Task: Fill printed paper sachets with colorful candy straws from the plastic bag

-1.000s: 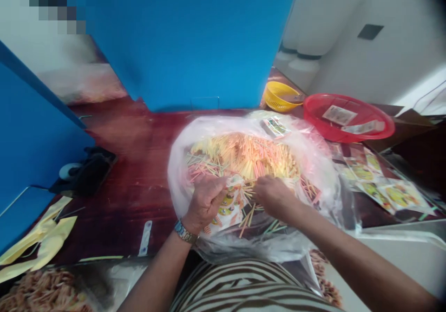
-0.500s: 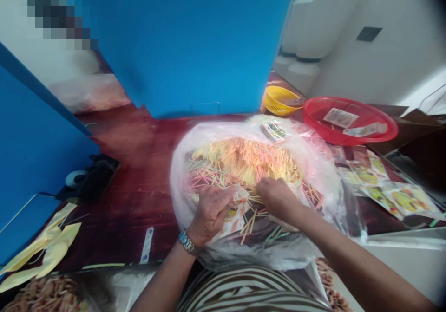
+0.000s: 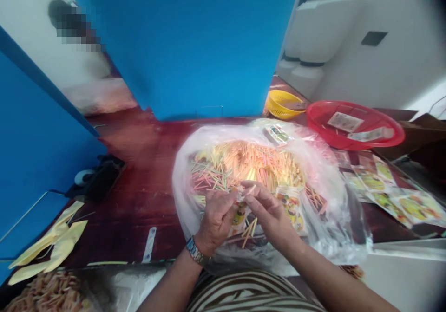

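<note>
Left hand (image 3: pixel 216 219): fingers (image 3: pixel 232 199) closed on printed paper packet (image 3: pixel 239 220). Right hand (image 3: pixel 268 214): fingers (image 3: pixel 252 200) pinched on thin sticks (image 3: pixel 248 190) at packet's top edge. Both hands inside clear plastic bag (image 3: pixel 181 196), holding pile of coloured sticks (image 3: pixel 244 163), on dark red tabletop (image 3: pixel 139 182). Second printed packet (image 3: pixel 291 207) in bag, 3 o'clock from right hand. Outside bag: yellow strainer (image 3: pixel 284 105) at 1 o'clock, red basket (image 3: pixel 353 121) at 2 o'clock, printed sheets (image 3: pixel 393 200) at 3 o'clock.

a dark red wooden counter (image 3: pixel 139 186) carries a clear plastic bag of coloured sticks (image 3: pixel 244 163) at its middle, a yellow strainer (image 3: pixel 284 105) and red plastic basket (image 3: pixel 334 138) just beside each other toward the far right, printed paper packets (image 3: pixel 414 208) along the right, and yellow paper strips (image 3: pixel 52 242) at the near left.
</note>
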{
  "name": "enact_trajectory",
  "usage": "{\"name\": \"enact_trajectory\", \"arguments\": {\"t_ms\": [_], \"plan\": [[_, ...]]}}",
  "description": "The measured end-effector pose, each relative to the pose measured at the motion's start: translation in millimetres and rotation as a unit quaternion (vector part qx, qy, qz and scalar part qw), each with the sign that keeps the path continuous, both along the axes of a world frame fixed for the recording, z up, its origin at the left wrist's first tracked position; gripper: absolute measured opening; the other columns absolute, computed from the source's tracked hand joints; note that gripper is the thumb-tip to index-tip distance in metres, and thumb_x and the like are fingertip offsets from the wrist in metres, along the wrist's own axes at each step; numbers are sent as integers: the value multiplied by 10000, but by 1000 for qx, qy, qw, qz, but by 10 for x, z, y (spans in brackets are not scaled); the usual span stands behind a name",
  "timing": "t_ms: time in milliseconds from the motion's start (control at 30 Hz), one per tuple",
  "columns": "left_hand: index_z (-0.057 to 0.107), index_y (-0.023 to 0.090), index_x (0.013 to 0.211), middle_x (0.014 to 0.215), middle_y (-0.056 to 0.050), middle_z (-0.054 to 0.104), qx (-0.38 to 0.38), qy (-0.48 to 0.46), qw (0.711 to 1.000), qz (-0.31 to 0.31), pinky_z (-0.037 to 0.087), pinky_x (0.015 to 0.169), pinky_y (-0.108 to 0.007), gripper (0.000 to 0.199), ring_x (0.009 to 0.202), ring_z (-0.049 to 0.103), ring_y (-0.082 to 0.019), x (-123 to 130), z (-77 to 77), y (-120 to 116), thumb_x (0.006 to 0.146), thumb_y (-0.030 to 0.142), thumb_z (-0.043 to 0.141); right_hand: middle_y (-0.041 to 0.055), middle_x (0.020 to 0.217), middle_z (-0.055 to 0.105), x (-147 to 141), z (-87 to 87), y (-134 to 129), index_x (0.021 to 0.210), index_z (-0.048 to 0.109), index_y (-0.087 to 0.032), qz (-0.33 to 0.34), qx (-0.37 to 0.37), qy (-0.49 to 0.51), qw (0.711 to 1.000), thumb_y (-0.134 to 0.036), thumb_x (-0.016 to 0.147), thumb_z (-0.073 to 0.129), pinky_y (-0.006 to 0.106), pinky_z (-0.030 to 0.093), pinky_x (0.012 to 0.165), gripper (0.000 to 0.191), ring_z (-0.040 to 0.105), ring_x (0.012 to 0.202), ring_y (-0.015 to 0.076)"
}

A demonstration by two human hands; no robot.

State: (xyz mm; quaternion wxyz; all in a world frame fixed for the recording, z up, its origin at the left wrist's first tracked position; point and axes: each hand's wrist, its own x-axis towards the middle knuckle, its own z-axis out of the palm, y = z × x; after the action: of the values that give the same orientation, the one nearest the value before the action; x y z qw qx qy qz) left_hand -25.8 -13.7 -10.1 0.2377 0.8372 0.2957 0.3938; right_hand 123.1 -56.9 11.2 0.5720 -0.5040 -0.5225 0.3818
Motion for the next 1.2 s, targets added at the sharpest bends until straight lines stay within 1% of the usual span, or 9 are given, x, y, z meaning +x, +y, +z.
{"name": "enact_trajectory", "arguments": {"t_ms": [100, 200, 267, 367, 500, 700, 767, 933, 1200], "plan": [[562, 201, 1163, 1014, -78, 671, 15, -14, 1000, -22, 368, 880, -389, 295, 947, 560, -197, -25, 7, -12, 925, 238, 392, 114, 1275, 511, 128, 112, -35, 1345, 354, -248, 18, 63, -193, 979, -298, 924, 409, 410, 450, 921, 427, 481, 1174, 212], [546, 204, 1185, 993, -79, 666, 25, -39, 999, -19, 381, 869, -395, 309, 934, 559, -197, -46, 16, -22, 924, 230, 383, 111, 1294, 514, 233, 209, -60, 1404, 275, -257, 57, 154, -386, 908, -235, 923, 379, 536, 324, 1012, 492, 343, 1302, 263], [542, 207, 1187, 993, -77, 665, 36, -54, 998, -18, 381, 883, -400, 307, 932, 564, -195, -55, 23, -40, 918, 214, 393, 137, 1337, 465, 284, 241, -91, 1422, 248, -236, 12, 195, -438, 877, -236, 913, 394, 567, 280, 1022, 530, 282, 1331, 293], [560, 201, 1161, 971, -70, 672, 51, -58, 996, -41, 393, 880, -391, 290, 908, 575, -190, -33, 30, -78, 906, 195, 423, 143, 1210, 553, 321, 230, -155, 1430, 229, -216, -28, 211, -426, 879, -216, 898, 433, 506, 366, 945, 570, 467, 1172, 275], [559, 206, 1191, 881, -52, 671, 20, -40, 997, -55, 432, 792, -339, 314, 816, 581, -167, 48, 14, -90, 924, 229, 396, 42, 893, 658, 309, 159, -243, 1331, 390, -262, 21, 209, -431, 878, -84, 871, 433, 452, 395, 863, 495, 590, 847, 199], [598, 197, 1129, 886, -60, 668, 9, -83, 995, -60, 426, 811, -343, 283, 838, 580, -165, 55, 28, -27, 923, 245, 409, 75, 1012, 630, 356, 234, -210, 1370, 344, -254, -71, 155, -321, 932, -192, 900, 441, 342, 497, 755, 483, 611, 887, 185], [582, 202, 1154, 904, -61, 667, 17, -86, 994, -70, 419, 813, -344, 291, 852, 579, -167, 40, 40, -15, 921, 233, 411, 77, 1034, 645, 334, 278, -161, 1335, 396, -247, -53, 138, -312, 938, -184, 914, 412, 325, 512, 758, 426, 625, 912, 177], [576, 192, 1154, 891, -67, 656, -4, -64, 997, -50, 415, 822, -358, 290, 861, 573, -178, -5, 23, -42, 913, 218, 418, 91, 1144, 632, 200, 210, -109, 1241, 491, -234, 35, 248, -396, 884, -107, 869, 460, 467, 391, 976, 395, 579, 1073, 213], [560, 191, 1161, 885, -60, 659, -36, -56, 997, -45, 423, 812, -346, 295, 839, 577, -170, 73, -54, -91, 923, 263, 400, 91, 1009, 664, 223, 1, -176, 1346, 384, -221, -64, 217, -427, 876, -111, 867, 456, 354, 518, 752, 497, 633, 898, 200]]}}
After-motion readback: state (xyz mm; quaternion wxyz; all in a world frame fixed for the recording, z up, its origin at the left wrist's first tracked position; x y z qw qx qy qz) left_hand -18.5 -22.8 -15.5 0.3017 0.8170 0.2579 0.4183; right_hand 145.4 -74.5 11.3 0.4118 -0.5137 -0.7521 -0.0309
